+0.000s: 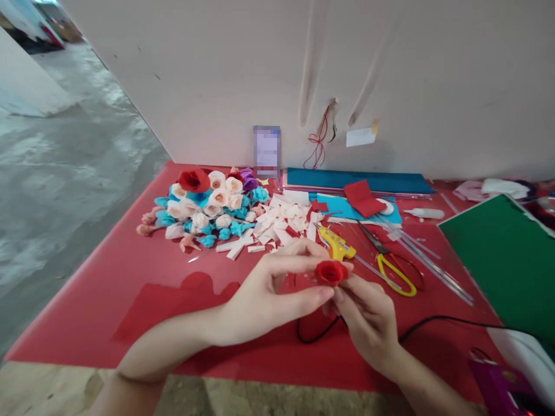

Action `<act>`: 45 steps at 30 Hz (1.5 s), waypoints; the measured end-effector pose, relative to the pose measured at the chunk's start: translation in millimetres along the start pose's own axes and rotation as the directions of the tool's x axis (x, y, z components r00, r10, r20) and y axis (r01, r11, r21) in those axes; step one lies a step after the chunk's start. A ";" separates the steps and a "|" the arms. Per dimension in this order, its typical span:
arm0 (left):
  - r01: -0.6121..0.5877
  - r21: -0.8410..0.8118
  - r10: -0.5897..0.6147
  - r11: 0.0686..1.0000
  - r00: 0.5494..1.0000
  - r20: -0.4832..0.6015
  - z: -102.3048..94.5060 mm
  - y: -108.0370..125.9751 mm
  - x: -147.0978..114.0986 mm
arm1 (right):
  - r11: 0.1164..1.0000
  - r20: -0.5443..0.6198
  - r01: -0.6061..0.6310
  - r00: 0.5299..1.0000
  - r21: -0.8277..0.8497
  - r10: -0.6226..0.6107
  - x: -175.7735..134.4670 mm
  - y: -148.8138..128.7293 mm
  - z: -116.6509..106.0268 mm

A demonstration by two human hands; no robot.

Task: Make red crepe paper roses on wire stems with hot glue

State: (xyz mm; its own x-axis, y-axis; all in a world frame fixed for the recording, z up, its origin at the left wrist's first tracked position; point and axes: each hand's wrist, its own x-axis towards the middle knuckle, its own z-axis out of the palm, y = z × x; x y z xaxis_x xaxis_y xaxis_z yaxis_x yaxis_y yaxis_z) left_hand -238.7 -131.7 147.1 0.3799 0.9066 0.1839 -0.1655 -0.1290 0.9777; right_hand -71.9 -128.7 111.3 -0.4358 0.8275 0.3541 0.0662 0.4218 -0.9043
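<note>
Above the red table, a small red paper flower (331, 273) is held between both hands, its rolled petals facing up. My left hand (277, 283) pinches its left side with thumb and fingers. From below and the right, my right hand (368, 312) grips its base; the very bottom of the flower is hidden by the fingers. Just behind the hands lies a yellow hot glue gun (336, 242) with a clear glue stick in it. Scissors with yellow handles (396, 277) rest to its right. Red paper (173, 297) lies under and beside my left forearm.
A pile of paper flowers (212, 202) in red, white and blue sits at the back left, beside white paper scraps (284, 219). A phone (267, 151) leans on the wall. Clear glue sticks (433, 268), a white bottle (425, 214) and a green board (498, 254) lie rightward.
</note>
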 end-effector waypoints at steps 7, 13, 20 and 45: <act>-0.033 -0.064 0.030 0.997 0.999 -0.045 -7.8 -7.0 3.2 | 0.957 0.085 -0.189 0.981 0.221 0.174 -3.3 -2.5 -0.1; -0.086 0.000 0.086 0.996 0.996 -0.011 -8.3 -12.2 10.3 | 0.856 0.125 -0.269 0.963 0.442 0.238 -4.3 -6.3 0.7; -0.101 0.098 0.104 0.990 0.994 -0.020 -6.9 -10.9 10.5 | 0.838 0.156 -0.305 0.952 0.452 0.263 -3.2 -8.7 2.0; -0.073 0.036 0.075 0.997 0.995 -0.066 -2.8 -11.7 9.4 | 0.969 0.036 -0.089 0.996 0.229 0.083 -1.4 -9.8 6.8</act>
State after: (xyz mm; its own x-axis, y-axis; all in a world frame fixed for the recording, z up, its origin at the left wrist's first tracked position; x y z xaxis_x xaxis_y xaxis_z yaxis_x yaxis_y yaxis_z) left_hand -235.7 -120.5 137.2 0.3051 0.9189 0.2500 -0.1597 -0.2094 0.9647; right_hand -78.1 -136.4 118.0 -0.4605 0.8459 0.2692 -0.1030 0.2503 -0.9627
